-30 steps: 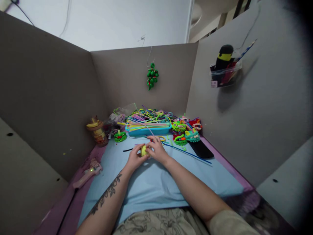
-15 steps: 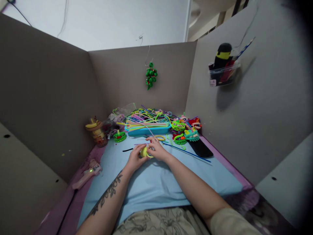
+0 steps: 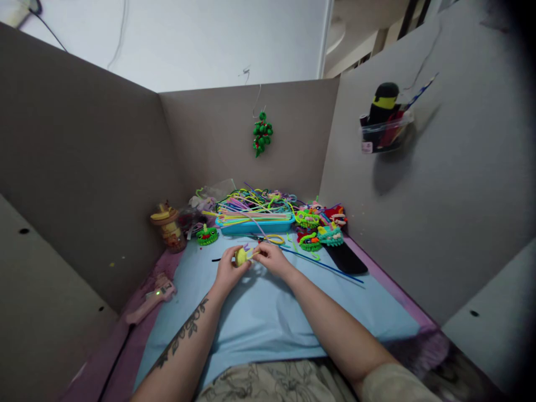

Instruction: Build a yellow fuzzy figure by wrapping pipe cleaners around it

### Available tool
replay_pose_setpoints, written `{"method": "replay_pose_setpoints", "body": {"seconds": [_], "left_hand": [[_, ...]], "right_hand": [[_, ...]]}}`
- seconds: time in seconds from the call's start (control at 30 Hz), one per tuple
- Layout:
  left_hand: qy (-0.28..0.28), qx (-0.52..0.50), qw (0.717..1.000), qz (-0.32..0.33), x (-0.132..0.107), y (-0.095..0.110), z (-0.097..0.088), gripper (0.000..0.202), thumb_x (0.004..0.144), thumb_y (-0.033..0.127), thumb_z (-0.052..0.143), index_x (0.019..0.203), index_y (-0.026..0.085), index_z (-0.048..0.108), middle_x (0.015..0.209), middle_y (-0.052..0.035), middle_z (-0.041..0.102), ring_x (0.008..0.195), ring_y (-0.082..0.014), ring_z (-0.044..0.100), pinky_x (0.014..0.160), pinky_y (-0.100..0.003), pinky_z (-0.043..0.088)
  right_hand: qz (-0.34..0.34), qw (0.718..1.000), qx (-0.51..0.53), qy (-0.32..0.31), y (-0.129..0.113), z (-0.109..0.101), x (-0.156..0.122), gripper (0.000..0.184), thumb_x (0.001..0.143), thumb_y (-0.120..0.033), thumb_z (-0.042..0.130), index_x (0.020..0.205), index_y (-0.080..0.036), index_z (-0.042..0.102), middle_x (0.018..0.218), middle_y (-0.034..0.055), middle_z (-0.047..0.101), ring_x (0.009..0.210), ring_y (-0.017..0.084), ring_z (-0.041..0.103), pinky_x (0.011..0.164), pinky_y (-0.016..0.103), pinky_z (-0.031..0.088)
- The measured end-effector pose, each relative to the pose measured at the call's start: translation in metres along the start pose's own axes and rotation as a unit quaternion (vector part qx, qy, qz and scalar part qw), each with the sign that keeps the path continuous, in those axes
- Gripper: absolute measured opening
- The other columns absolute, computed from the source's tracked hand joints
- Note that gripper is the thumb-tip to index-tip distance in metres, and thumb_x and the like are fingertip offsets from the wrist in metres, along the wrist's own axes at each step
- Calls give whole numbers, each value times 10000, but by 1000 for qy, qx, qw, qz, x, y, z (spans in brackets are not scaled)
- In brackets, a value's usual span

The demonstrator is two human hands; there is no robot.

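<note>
My left hand (image 3: pixel 229 271) is closed around a small yellow coiled pipe-cleaner piece (image 3: pixel 241 257) above the blue cloth (image 3: pixel 268 312). To its right, my right hand (image 3: pixel 271 259) pinches the loose end of a yellow pipe cleaner (image 3: pixel 254 254) that runs from that piece. A bit of purple shows just behind the yellow piece. A short black pipe cleaner (image 3: pixel 216 259) lies to the left of my left hand. Beyond my right hand rests a yellow loop (image 3: pixel 274 239), and a long dark blue pipe cleaner (image 3: pixel 322 264) stretches off to the right.
A blue tray (image 3: pixel 255 227) heaped with colourful pipe cleaners stands at the back. Finished fuzzy pieces, such as a green one (image 3: pixel 207 235) and a teal one (image 3: pixel 330 234), flank it. A pink glue gun (image 3: pixel 151 301) lies at left near a cup (image 3: pixel 170 228). A black phone-like slab (image 3: pixel 345 258) lies right.
My right hand has drawn slightly right, away from the yellow piece, pulling the pipe-cleaner end out. My left hand still holds the piece. The whole view has shifted a little.
</note>
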State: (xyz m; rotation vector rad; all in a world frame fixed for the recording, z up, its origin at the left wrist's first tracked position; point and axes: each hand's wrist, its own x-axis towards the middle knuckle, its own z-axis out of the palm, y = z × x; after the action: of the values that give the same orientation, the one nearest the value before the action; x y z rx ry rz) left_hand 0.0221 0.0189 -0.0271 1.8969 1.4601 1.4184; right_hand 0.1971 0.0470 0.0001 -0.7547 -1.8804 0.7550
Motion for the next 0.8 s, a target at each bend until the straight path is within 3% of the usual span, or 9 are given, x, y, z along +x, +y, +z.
{"method": "replay_pose_setpoints", "body": {"seconds": [0.17,0.27,0.33,0.4,0.47,0.6,0.8], "left_hand": [[-103,-1,990,96,-4,14,0,413,657,148,664,1057,233,607,1154,-84,555,1103,-230,518,818,-334,507],[-121,-25,989,83,-6,19,1,437,669,215,697,1092,239,591,1169,-91,537,1098,-236,518,753,-308,522],[-107,-34,992,56,-6,18,1,473,659,281,721,1108,237,577,1149,-91,533,1060,-235,531,690,-287,527],[-74,-44,996,22,-6,14,2,493,642,324,733,1094,222,564,1117,-87,533,1001,-222,549,639,-269,523],[-32,-57,998,-15,-5,10,4,502,617,344,741,1056,202,542,1073,-79,538,924,-201,564,588,-248,509],[17,-97,994,-53,-2,6,5,433,607,317,729,934,193,474,902,-19,552,783,-152,563,549,-217,475],[23,-216,974,-65,2,15,2,296,652,237,675,789,196,416,767,23,519,674,-108,530,549,-200,455]], "right_hand": [[-14,996,22,86,1,-6,3,129,721,-191,600,593,-182,589,608,-11,536,615,132,492,580,246,380],[29,993,46,104,6,-8,5,120,727,-224,587,616,-182,569,591,-22,507,589,128,472,563,242,379],[51,991,72,105,8,-6,6,75,728,-258,591,742,-185,584,668,-16,539,613,127,487,576,241,399],[59,986,89,125,8,-4,5,191,722,-278,604,891,-196,573,800,6,570,679,135,521,599,244,423],[50,986,75,138,7,-1,3,198,731,-282,604,909,-201,578,907,36,570,788,155,549,624,250,437],[24,997,2,74,7,8,-2,95,752,-234,593,810,-200,661,1087,79,536,1034,209,520,720,287,455],[44,998,-38,12,7,17,-5,268,722,-113,573,947,-222,669,1147,72,504,1061,198,514,795,318,460]]}}
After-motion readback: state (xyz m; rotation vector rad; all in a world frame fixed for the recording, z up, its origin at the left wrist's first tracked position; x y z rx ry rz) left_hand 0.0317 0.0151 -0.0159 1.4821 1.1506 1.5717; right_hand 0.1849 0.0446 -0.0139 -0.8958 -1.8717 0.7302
